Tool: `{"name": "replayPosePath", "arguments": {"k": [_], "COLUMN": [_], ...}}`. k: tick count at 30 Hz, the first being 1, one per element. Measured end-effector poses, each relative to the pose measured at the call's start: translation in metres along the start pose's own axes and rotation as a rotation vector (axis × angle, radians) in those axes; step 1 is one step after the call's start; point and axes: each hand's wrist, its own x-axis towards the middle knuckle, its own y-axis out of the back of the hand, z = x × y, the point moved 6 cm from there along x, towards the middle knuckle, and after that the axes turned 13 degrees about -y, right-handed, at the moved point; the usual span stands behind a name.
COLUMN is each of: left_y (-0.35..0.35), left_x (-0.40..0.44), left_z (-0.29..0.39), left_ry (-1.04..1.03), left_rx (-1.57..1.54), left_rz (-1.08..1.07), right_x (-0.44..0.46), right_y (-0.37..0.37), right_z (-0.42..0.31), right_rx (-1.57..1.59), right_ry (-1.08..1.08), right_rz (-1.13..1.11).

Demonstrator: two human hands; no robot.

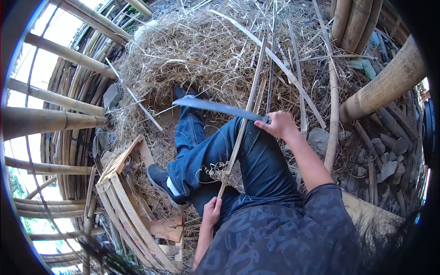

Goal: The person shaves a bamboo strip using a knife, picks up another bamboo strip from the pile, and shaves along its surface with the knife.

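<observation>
In the head view, a person sits with bent knees over ground covered in shavings. The left hand [211,211] is closed around the near end of a bamboo strip [237,149], its fingers wrapped about it close to the lap. The strip slants away from that hand, passes over the jeans [270,160] by the knee and reaches out above the shavings heap [183,50]. Thin curls [217,172] cling to it a little beyond the left hand.

The right hand [280,124] is curled around the handle of a large knife [215,107], near the knee. The blade points to the left and crosses the strip; whether its edge bites into the wood cannot be told.

A long pale strip [277,59] lies slantwise from the far edge of the heap to its right edge, with other thin strips beside it. At the heap's near left corner, a wooden crate [133,215] stands tilted, near a dark shoe [161,181]. Bamboo poles [55,120] line the left edge of the ground. Along the right edge are a thick pole [389,75], a greenish bag [368,68] and broken stones [389,169].
</observation>
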Motion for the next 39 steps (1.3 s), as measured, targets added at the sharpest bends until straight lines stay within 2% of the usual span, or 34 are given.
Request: {"name": "replayPosePath", "arguments": {"k": [3,6,7,9,11,15,17,20,24,28,31,33,39], "left_y": [0.0,-0.001,0.004,-0.005,-0.011,-0.029,-0.016,-0.014,-0.016,-0.001,0.001,0.004,-0.009], "left_x": [0.002,0.004,0.005,0.005,0.009,0.017,0.026,0.018,0.002,-0.029,-0.045,-0.044,0.001], "left_z": [0.008,0.014,0.016,0.019,0.015,0.009,0.02,0.058,0.071,0.055,0.047,0.044,0.07], "left_ry": [-0.012,0.142,0.135,0.355,0.379,0.293,-0.107,-0.133,-0.146,-0.088,-0.07,-0.009,-0.116], "left_rx": [-0.064,-0.254,-0.259,-0.604,-0.613,-0.561,0.041,0.135,0.2,0.27,0.256,0.216,0.134], "left_rz": [0.005,-0.144,-0.142,-0.283,-0.334,-0.359,-0.137,-0.081,0.021,0.035,0.03,0.033,-0.049], "right_x": [-0.018,-0.03,-0.033,-0.041,-0.046,-0.05,-0.05,-0.047,-0.04,-0.031,-0.022,-0.026,-0.036], "right_y": [0.005,0.009,0.009,0.009,0.01,0.014,0.014,0.012,0.004,0.005,0.007,0.004,0.022], "right_z": [-0.013,-0.016,-0.016,-0.021,-0.026,-0.037,-0.04,-0.04,-0.037,-0.028,-0.023,-0.023,-0.031], "right_rx": [-0.016,0.015,0.043,0.03,0.013,-0.133,-0.179,-0.251,-0.284,-0.284,-0.292,-0.265,-0.246], "right_ry": [0.021,0.004,-0.002,0.021,0.041,0.073,0.071,0.026,0.025,-0.065,-0.03,-0.013,0.023], "right_rz": [0.068,0.084,0.072,0.081,0.084,0.063,0.04,-0.007,0.017,0.086,0.04,0.053,0.069]}}
